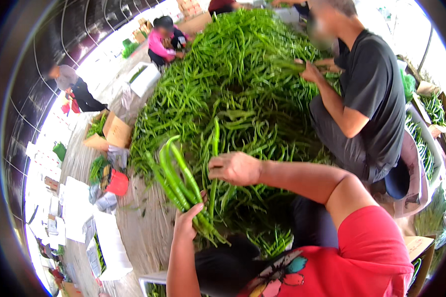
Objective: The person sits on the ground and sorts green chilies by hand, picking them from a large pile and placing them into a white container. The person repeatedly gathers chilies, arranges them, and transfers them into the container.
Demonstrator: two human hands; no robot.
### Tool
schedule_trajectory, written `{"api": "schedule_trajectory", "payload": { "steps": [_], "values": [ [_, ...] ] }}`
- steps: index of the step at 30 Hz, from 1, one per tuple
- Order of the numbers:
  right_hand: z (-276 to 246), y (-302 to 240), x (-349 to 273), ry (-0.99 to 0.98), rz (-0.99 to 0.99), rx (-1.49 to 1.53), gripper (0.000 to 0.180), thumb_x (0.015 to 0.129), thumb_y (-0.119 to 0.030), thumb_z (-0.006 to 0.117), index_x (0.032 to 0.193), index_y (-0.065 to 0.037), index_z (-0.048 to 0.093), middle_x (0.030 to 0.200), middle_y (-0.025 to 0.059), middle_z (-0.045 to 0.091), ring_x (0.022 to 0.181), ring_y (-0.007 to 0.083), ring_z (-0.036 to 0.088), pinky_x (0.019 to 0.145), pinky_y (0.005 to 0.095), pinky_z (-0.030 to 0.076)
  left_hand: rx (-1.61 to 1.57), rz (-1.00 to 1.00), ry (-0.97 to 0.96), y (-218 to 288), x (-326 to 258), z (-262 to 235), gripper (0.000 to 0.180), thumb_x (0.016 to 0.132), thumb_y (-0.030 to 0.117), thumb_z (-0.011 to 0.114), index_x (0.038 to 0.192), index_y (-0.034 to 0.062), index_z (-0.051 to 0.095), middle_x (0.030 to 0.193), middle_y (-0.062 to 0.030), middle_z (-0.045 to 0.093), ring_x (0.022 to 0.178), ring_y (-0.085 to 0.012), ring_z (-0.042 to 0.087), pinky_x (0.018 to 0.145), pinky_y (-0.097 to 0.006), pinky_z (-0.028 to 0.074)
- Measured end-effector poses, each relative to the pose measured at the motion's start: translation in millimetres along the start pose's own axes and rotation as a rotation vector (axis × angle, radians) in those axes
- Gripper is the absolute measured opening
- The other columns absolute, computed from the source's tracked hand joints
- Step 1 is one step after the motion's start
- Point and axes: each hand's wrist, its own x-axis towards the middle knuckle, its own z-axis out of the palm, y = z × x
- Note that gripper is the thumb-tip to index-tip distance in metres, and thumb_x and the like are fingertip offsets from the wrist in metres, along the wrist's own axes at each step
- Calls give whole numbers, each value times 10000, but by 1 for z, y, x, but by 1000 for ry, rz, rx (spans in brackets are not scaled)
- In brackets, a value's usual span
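My left hand (185,223) is closed around a bunch of long green chili peppers (174,173), their curved ends fanning up and their stems pointing down. Just to the right of it, my right hand (235,169) is closed on one long green pepper (216,136) that stands nearly upright at the fingertips. Behind and beneath both hands spreads a large heap of the same peppers (248,59). Motion slightly smears the right hand.
A person in a dark shirt (376,94) sits at the heap's right side, handling peppers. Another in pink (158,47) crouches at its far left. An open cardboard box (116,129), a red container (117,182) and a white foam box (111,245) stand on the left.
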Motion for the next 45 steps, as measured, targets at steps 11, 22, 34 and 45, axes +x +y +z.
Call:
{"api": "schedule_trajectory", "payload": {
  "steps": [11,22,34,45],
  "values": [
    [28,29,-25,65,92,164,184,729,-93,616,906,-45,608,975,65,553,873,244,588,723,339,521,-187,-405,-204,-30,39,24,472,803,117,598,1236,-36,488,1069,-132,615,957,-254,613,844,-380,520],
    [63,115,-129,-63,702,468,261,775,-120,687,1020,-47,636,1069,96,593,965,282,589,834,367,498,-369,-424,-160,-31,81,-21,526,756,118,637,1227,-46,469,1115,-168,573,963,-254,596,823,-394,517],
    [96,276,-264,257,1277,-12,127,838,-87,556,929,-111,642,887,88,616,790,262,612,708,362,504,-599,-60,-56,-19,95,-56,514,849,135,559,1308,35,349,1171,-87,442,1034,-184,497,907,-386,461],
    [132,237,-223,-558,923,-133,536,708,-70,603,1229,-173,531,1052,98,550,983,279,562,838,447,422,-577,-76,-15,-20,101,-52,503,841,130,561,1295,23,371,1186,-102,423,1035,-195,489,914,-381,459]
  ]
}}
